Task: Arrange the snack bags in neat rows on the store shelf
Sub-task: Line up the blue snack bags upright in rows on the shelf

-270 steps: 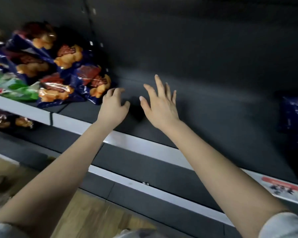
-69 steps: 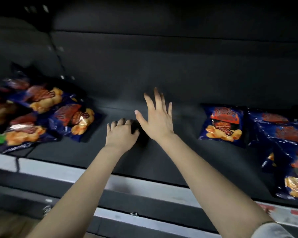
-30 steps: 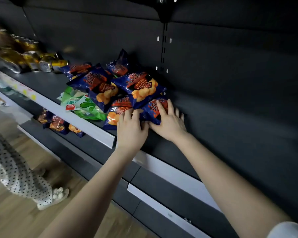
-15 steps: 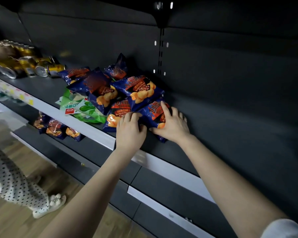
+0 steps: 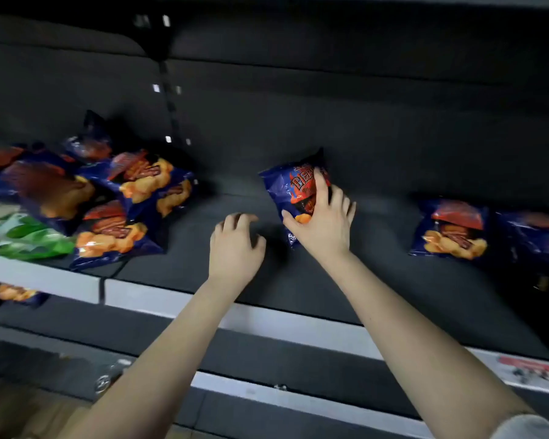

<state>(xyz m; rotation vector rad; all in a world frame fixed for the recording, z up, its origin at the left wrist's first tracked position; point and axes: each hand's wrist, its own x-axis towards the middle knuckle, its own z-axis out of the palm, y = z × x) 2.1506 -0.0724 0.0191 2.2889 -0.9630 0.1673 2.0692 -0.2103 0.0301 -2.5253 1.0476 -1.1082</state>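
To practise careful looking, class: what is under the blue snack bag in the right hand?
The right hand grips the blue bag over bare dark shelf; no other bag shows beneath. The spot directly under bag and palm is covered, so contact is unclear.

You're facing a dim, dark grey back panel (image 5: 362, 106) with a slotted upright (image 5: 168, 99) running down it; a white price rail (image 5: 282, 321) crosses below, wooden floor (image 5: 23, 416) bottom left.
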